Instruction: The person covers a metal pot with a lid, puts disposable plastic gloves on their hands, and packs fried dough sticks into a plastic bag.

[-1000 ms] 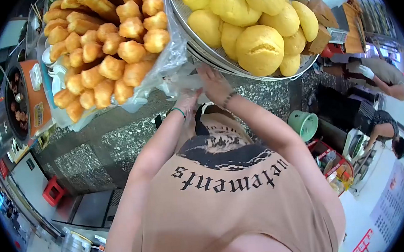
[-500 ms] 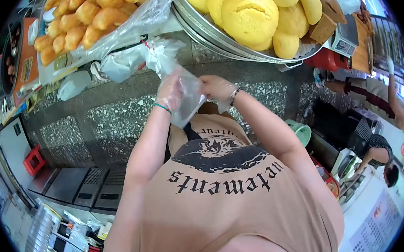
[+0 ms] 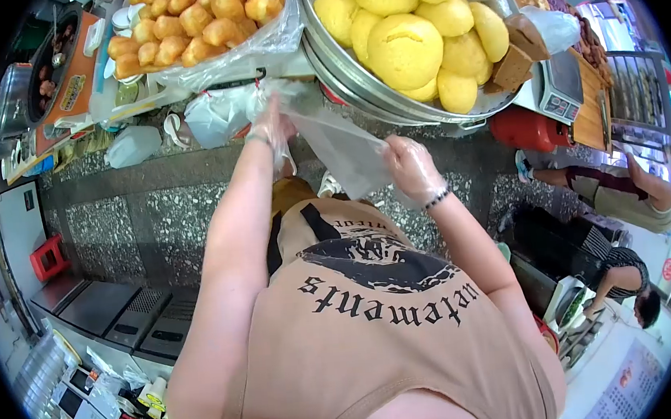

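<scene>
My right hand [image 3: 413, 169], in a clear plastic glove, is closed on the edge of a clear plastic bag [image 3: 339, 147]. The bag stretches in a slanting sheet from the hanging bundle of plastic bags [image 3: 224, 112] down to my right fist. At the bundle's right end, my left hand [image 3: 272, 132], also gloved, has its fingers straight and pointing up, next to the bag's upper left end. Above the hands stand a tray of golden fried dough pieces [image 3: 206, 28] and a round metal tray [image 3: 342, 84] of yellow buns [image 3: 406, 49].
A scale [image 3: 559, 89] and a wooden board [image 3: 593, 106] stand at the right, above a red gas cylinder [image 3: 528, 130]. Brown cake blocks [image 3: 511, 69] lie by the buns. Two people are at the right. A red stool [image 3: 49, 259] stands at the left.
My right hand has moved right and down, drawing the bag out into a wide sheet. My left hand has shifted up and left, its fingers now straight. The view has shifted slightly.
</scene>
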A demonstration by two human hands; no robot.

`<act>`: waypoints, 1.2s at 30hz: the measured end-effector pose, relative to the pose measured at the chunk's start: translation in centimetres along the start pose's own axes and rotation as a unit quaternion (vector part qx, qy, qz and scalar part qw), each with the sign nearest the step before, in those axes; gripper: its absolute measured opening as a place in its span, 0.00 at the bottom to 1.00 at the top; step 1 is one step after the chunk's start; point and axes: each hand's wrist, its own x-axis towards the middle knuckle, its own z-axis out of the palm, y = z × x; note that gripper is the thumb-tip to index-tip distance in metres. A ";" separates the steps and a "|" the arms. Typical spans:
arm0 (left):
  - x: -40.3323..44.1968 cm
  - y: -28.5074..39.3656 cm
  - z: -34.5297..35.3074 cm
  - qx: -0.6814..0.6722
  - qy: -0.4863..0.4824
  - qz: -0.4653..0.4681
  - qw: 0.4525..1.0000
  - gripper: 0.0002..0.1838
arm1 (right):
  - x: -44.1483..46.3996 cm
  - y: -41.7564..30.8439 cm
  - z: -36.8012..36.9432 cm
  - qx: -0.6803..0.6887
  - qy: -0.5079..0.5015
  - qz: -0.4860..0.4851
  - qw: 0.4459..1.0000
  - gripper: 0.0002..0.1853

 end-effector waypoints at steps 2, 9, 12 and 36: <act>-5.5 -0.6 0.3 0.332 -0.026 0.183 0.925 0.45 | -0.7 -2.9 -4.0 -0.007 -0.014 -0.004 1.000 0.08; -20.3 8.2 11.3 0.680 -0.307 0.432 0.506 0.21 | 3.1 -10.6 -12.5 0.021 -0.012 -0.161 0.987 0.07; -21.0 14.4 10.5 0.545 -0.234 0.395 0.702 0.11 | 6.5 -12.7 -17.5 0.081 0.042 -0.071 0.993 0.05; -15.0 21.5 18.6 0.006 -0.318 0.272 0.908 0.09 | 19.7 -15.4 -18.6 0.020 0.219 -0.121 0.968 0.19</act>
